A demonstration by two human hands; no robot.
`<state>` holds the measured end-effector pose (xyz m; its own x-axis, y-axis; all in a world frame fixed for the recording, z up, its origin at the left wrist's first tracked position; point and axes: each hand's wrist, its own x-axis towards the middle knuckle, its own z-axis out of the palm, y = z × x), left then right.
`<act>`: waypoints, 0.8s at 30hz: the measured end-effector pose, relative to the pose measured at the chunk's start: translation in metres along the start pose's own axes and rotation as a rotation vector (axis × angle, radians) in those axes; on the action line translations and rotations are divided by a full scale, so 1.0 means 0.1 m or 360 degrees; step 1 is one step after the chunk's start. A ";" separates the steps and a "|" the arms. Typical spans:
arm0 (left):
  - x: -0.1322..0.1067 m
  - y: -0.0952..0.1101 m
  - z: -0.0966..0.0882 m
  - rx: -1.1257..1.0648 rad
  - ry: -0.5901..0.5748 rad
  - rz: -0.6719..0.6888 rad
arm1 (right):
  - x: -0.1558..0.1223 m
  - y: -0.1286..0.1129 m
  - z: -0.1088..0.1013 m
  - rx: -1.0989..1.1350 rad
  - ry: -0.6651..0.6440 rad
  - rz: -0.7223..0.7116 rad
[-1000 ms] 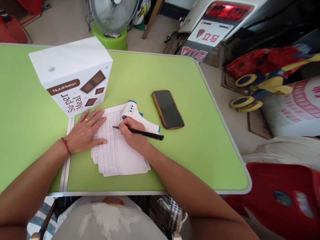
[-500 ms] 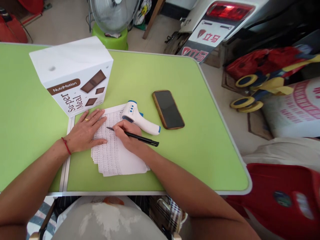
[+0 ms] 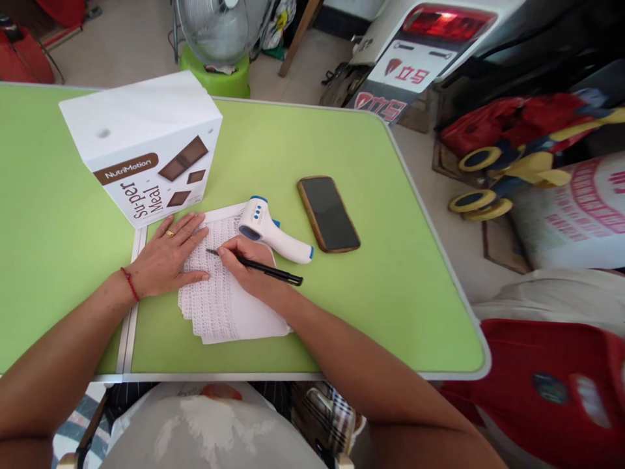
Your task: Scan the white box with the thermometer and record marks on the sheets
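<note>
Your hands are apart: your left hand (image 3: 168, 254) lies flat on the printed papers (image 3: 219, 312), while your right hand (image 3: 247, 267) grips a black pen (image 3: 271, 271), its tip apparently touching the sheet, just beside an infrared thermometer (image 3: 273, 238).

1. Paper sheets (image 3: 229, 312): thin, matt.
2. Black pen (image 3: 278, 273): smooth plastic.
3. Infrared thermometer (image 3: 273, 238): smooth, glossy white plastic.
4. Phone (image 3: 328, 213): glossy glass; its brown case is perhaps plastic, hard to tell.
5. Green tabletop (image 3: 293, 163): smooth, matt, metal-edged.

Likely home garage, parked scooter (image 3: 415, 49), floor fan (image 3: 221, 31)
</note>
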<state>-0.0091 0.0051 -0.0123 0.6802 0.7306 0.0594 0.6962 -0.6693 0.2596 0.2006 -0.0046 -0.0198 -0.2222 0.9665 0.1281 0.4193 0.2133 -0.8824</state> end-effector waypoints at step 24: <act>0.00 -0.01 0.00 0.0010 -0.0012 0.0004 | 0.02 0.02 -0.01 -0.0007 0.0040 0.0067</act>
<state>-0.0093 0.0058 -0.0125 0.6838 0.7278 0.0528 0.6958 -0.6721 0.2532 0.2017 -0.0016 -0.0210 -0.1821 0.9780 0.1020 0.4316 0.1727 -0.8854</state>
